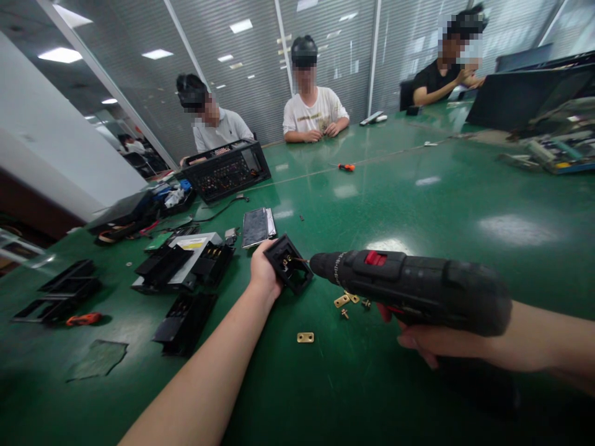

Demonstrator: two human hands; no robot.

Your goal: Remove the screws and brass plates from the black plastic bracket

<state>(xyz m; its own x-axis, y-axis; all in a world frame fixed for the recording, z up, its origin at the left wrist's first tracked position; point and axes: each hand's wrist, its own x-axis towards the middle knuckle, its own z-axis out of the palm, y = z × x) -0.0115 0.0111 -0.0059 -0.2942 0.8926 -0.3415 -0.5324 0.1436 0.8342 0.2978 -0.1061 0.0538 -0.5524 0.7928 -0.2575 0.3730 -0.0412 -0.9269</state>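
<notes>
My left hand (pixel 266 271) grips a black plastic housing (pixel 289 263) by its left side, its open face turned toward the drill. Small brass-coloured parts show inside the housing. In my right hand (pixel 418 341) is a black cordless drill (pixel 418 285) with a red switch on top, lying level and pointing left. Its thin bit reaches to the housing; whether the tip touches a screw cannot be made out. Below the drill's chuck lie brass plates (pixel 341 301) and small screws (pixel 344 314). Another brass plate (pixel 305 337) lies nearer to me.
Black housings (pixel 183 322) and a silver metal box (pixel 204 241) lie on the green table (pixel 372 210) at left, near an orange tool (pixel 84 319) and a clear shard (pixel 100 359). A black case (pixel 227 170) stands behind. Three people sit across the table.
</notes>
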